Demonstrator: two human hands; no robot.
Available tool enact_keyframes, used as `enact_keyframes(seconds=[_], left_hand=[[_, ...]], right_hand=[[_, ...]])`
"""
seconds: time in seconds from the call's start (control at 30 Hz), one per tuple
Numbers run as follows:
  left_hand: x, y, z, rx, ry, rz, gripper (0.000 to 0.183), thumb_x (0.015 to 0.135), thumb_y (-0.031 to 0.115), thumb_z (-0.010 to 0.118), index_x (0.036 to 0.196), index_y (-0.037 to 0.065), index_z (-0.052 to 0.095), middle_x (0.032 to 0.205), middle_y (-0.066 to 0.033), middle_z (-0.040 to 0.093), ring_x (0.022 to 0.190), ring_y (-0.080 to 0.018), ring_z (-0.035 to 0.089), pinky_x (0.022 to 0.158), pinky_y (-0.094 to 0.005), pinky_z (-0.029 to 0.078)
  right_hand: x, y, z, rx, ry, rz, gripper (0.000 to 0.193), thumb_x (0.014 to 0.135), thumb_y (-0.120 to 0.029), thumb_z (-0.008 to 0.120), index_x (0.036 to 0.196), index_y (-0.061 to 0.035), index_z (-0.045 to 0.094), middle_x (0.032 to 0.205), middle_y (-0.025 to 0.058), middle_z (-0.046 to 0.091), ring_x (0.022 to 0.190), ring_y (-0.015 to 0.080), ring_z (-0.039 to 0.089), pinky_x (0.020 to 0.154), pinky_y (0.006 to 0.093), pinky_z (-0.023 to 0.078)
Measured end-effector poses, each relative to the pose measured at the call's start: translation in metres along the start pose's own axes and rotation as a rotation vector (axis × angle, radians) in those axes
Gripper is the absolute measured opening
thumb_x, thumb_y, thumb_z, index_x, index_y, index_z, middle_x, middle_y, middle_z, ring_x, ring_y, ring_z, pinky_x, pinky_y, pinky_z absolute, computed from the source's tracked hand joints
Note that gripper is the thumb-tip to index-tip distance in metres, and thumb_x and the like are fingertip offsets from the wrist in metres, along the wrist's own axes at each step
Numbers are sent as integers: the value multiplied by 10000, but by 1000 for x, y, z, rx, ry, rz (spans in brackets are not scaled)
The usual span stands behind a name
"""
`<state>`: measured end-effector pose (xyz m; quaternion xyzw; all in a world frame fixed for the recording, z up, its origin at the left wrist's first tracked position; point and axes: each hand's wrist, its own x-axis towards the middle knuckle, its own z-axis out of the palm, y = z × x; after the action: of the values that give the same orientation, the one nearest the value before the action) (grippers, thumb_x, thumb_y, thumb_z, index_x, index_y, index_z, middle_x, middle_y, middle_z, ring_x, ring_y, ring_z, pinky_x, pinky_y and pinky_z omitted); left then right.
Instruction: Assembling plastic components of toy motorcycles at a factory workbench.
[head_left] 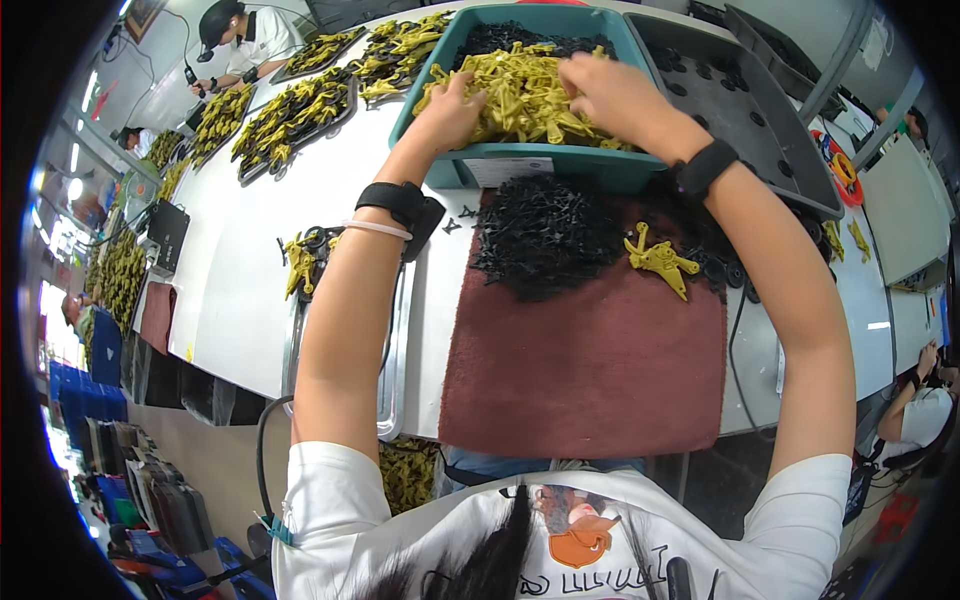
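A teal bin stands at the far middle, heaped with yellow plastic parts. My left hand reaches over its left side, fingers apart and touching the heap, their tips partly hidden. On the right of the heap, my right hand rests with bent, parted fingers against the yellow parts. I make out no single part held in either hand. In front of the bin, a pile of small black plastic pieces lies on a dark red mat. One yellow part with several arms lies right of that pile.
A grey tray with black discs adjoins the bin. Trays of yellow and black assemblies fill the far left. A metal tray lies under my left forearm, near a yellow-black assembly. A cable crosses the right side. Another person works at the far left.
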<state>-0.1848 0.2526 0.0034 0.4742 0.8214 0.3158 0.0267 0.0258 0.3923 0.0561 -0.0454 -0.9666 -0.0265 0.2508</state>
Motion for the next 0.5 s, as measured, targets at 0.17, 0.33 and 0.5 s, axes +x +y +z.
enact_keyframes(seconds=[0.17, 0.33, 0.5], left_hand=[[5, -1, -10, 155, 1, 77, 518, 927, 404, 513, 1316, 63, 498, 1206, -266, 583, 1132, -387, 559, 966, -422, 436], [-17, 18, -18, 340, 108, 69, 536, 902, 502, 525, 1203, 60, 563, 1130, -207, 621, 1031, -363, 620, 842, -448, 507], [-75, 32, -77, 370, 244, 17, 382, 857, 400, 626, 1065, 80, 618, 1085, -208, 615, 975, -345, 625, 799, -442, 510]], right_hand=[[-13, 4, -9, 117, -291, 62, 282, 813, -133, 633, 1078, -55, 580, 1059, 145, 609, 1001, 332, 587, 863, 418, 470], [-53, -25, -46, 122, -141, -13, 257, 812, -137, 652, 1032, -12, 604, 1033, 148, 634, 982, 320, 611, 872, 384, 484], [-101, -78, -88, 560, -615, 263, 255, 798, -150, 652, 994, 6, 604, 936, 139, 628, 886, 306, 618, 785, 349, 487]])
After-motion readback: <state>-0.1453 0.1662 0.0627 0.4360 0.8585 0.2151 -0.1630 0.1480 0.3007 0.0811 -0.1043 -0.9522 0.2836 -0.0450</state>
